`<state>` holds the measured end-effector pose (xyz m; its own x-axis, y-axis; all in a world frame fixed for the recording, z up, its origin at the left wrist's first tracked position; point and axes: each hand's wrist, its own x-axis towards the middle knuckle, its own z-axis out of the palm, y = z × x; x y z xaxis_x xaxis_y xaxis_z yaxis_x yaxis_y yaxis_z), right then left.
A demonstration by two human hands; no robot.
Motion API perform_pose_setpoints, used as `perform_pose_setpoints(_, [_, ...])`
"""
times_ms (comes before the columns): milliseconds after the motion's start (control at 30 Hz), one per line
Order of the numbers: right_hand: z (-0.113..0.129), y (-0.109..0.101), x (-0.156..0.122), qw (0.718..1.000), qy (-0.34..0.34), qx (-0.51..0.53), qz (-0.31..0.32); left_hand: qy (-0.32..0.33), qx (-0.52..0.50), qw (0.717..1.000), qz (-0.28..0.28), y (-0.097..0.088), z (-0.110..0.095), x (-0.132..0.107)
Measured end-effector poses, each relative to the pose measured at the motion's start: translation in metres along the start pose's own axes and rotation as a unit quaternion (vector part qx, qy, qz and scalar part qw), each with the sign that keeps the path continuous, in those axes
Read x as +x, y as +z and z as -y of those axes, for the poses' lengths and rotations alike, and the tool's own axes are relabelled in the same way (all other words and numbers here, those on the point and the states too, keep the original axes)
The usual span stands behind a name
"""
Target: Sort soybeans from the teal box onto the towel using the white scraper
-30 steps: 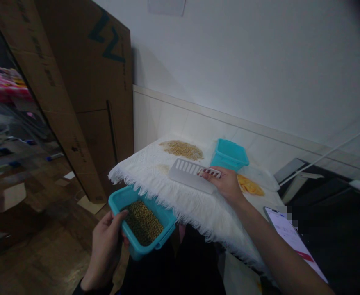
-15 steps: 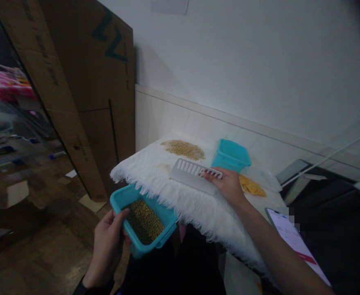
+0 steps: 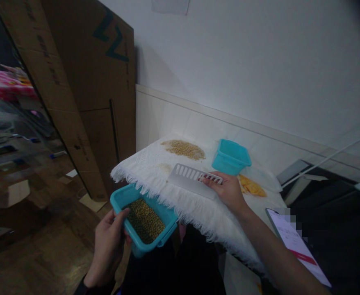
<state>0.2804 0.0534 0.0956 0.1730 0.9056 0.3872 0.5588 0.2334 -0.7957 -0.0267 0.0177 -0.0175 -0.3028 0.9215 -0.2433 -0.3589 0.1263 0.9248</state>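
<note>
My left hand grips the near left rim of a turquoise plastic tub, thumb over the edge. Small yellow-green beans fill its lower part. The tub is held just below the fringed front edge of a white cloth. Over the cloth, my right hand is closed on the right end of a flat grey scraper with a row of slots along its upper side. Beyond the scraper lies a spread-out pile of pale yellow beans.
A second turquoise tub stands at the back of the cloth. Beside it, yellow pieces lie near a clear lid. A phone rests at right. A tall cardboard box stands at left, a white wall behind.
The scraper has shifted slightly toward the front edge of the cloth, with my right hand following. My left hand and its tub have hardly moved.
</note>
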Motion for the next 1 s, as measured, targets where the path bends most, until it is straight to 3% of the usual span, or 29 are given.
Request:
perform_pose_setpoints(333, [0.017, 0.017, -0.011, 0.999, -0.002, 0.045, 0.032, 0.000, -0.005, 1.000, 0.004, 0.004, -0.009, -0.002])
perform_pose_setpoints(633, [0.048, 0.031, -0.030, 0.999, -0.040, 0.014, 0.006, 0.004, -0.018, 1.000, -0.005, 0.002, -0.012, -0.005])
perform_pose_setpoints(767, [0.053, 0.055, -0.006, 0.997, -0.043, -0.005, -0.066, 0.012, -0.019, 1.000, -0.005, 0.004, -0.015, -0.006])
perform_pose_setpoints(900, [0.056, 0.096, 0.032, 0.998, -0.025, -0.014, -0.059, 0.012, -0.013, 1.000, -0.008, 0.006, -0.019, -0.007])
perform_pose_setpoints(1000, [0.054, 0.124, 0.054, 0.999, 0.002, -0.029, -0.020, 0.007, -0.003, 1.000, -0.018, 0.006, -0.022, -0.008])
